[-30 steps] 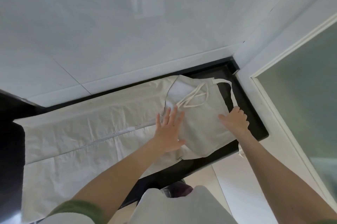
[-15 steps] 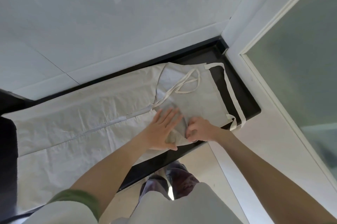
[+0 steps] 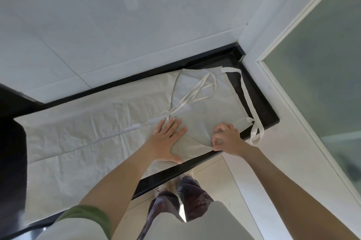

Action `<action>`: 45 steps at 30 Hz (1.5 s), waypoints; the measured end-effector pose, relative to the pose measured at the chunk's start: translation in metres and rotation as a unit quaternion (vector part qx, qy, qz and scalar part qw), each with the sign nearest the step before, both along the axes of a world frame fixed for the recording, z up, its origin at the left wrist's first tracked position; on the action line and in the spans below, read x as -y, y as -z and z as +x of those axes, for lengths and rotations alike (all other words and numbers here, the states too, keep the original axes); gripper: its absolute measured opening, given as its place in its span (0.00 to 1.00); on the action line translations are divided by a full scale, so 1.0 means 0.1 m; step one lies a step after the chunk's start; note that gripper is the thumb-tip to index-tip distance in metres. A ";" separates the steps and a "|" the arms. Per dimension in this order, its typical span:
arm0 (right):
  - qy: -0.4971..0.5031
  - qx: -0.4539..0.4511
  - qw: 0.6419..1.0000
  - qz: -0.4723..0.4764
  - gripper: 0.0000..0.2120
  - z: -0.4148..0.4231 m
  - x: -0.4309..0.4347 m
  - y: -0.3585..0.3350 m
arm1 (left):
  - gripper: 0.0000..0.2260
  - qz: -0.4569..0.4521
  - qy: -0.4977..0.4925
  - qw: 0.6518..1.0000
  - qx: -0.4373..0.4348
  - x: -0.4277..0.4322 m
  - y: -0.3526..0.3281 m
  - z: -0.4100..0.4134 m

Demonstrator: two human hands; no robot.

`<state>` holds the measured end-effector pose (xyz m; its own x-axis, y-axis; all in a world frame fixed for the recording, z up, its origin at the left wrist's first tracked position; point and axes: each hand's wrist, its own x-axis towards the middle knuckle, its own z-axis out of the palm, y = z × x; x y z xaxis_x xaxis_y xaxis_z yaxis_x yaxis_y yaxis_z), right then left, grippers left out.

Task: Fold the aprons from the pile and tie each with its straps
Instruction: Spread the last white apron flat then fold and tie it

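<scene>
Black glossy counter ledge [image 3: 270, 116] runs along the white wall into the corner; a large, creased off-white cloth sheet [image 3: 88, 132] covers most of it; the beige fabric apron [image 3: 211, 110] lies flat at the right end, overlapping that sheet, its near edge at the counter's front lip; one long cream tie strap [image 3: 247, 93] trails down the apron's right side and loops off the ledge; a thinner cream strap loop [image 3: 205, 88] rests on the upper panel; left hand [image 3: 168, 140] is spread flat, fingers straight, pressing the apron's left portion; right hand [image 3: 227, 139] has fingers curled, pinching the near edge of the apron. Assessment: folding step is in hand, tying not yet begun; next move likely calls for lifting the pinched edge over the anchored panel, keeping the straps free of the fold.
</scene>
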<state>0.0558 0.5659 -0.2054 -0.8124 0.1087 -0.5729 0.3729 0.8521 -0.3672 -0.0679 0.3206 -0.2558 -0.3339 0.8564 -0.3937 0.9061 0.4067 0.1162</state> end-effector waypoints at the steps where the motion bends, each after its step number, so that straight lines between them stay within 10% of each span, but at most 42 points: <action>1: 0.020 0.000 1.000 0.008 0.06 -0.01 -0.05 0.00 | 0.50 -0.007 0.006 1.000 0.008 -0.01 -0.03 -0.01; 9: 0.204 -0.074 0.975 0.038 0.13 -0.20 -0.50 -0.09 | 0.22 0.170 -0.193 0.966 0.011 -0.40 -0.42 -0.21; 18: -0.031 -0.133 0.990 0.042 0.31 -1.05 -0.09 -0.12 | 0.14 0.084 -0.344 0.934 0.040 -0.88 -0.45 -0.65; 26: -0.071 -0.082 0.989 0.102 0.12 -1.52 0.18 -0.04 | 0.04 0.201 -0.438 0.843 0.238 -0.74 -0.49 -0.76; 29: -0.005 -0.037 0.993 0.110 0.09 -1.57 0.15 -0.09 | 0.17 0.269 -0.462 0.825 0.183 -0.51 -0.42 -0.83; 32: 0.059 -0.099 0.989 0.095 0.10 -1.64 0.14 -0.20 | 0.32 0.148 -0.411 0.887 0.148 -0.23 -0.31 -0.84; 35: 0.076 -0.192 0.974 0.098 0.08 -1.80 0.23 -0.39 | 0.45 0.126 -0.418 0.873 0.220 -0.08 -0.25 -0.81; 45: -0.095 -0.188 0.967 -0.141 0.27 -2.33 0.97 -0.60 | 0.35 0.076 -0.404 0.884 0.223 0.02 -0.23 -0.63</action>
